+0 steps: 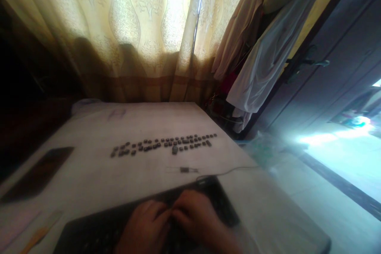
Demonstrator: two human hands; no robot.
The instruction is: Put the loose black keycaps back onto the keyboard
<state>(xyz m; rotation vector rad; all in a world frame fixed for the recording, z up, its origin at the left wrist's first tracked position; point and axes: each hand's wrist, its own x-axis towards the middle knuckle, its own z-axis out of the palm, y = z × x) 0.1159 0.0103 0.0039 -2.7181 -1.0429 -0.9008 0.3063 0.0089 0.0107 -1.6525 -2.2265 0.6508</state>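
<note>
Keyboard (98, 224) lies slantwise across the near part of the white bench (154, 121), partly hidden by the two hands working over it. Beyond it, loose dark keys (175, 150) sit in ragged rows, well apart from the hands. The step in hand looks like close work at one spot on the keyboard, most likely on its keys, though the fingers cover the spot itself. The next move seems to call for fine fingertip control, with light, even pressure so that the board does not slide.

The left hand (145, 222) is curled, palm down, thumb and forefinger drawn in toward the middle. The right hand (195, 212) bends over in the same way, its fingertips meeting or almost meeting those of the left. Both look mostly closed and rest on or just above the keyboard; blur and shadow leave no telling whether anything small is pinched between them. Just past the board, a small dark piece with thin wire ends (184, 170) lies free on the bench, near the cable (238, 168), with neither hand touching it
</note>
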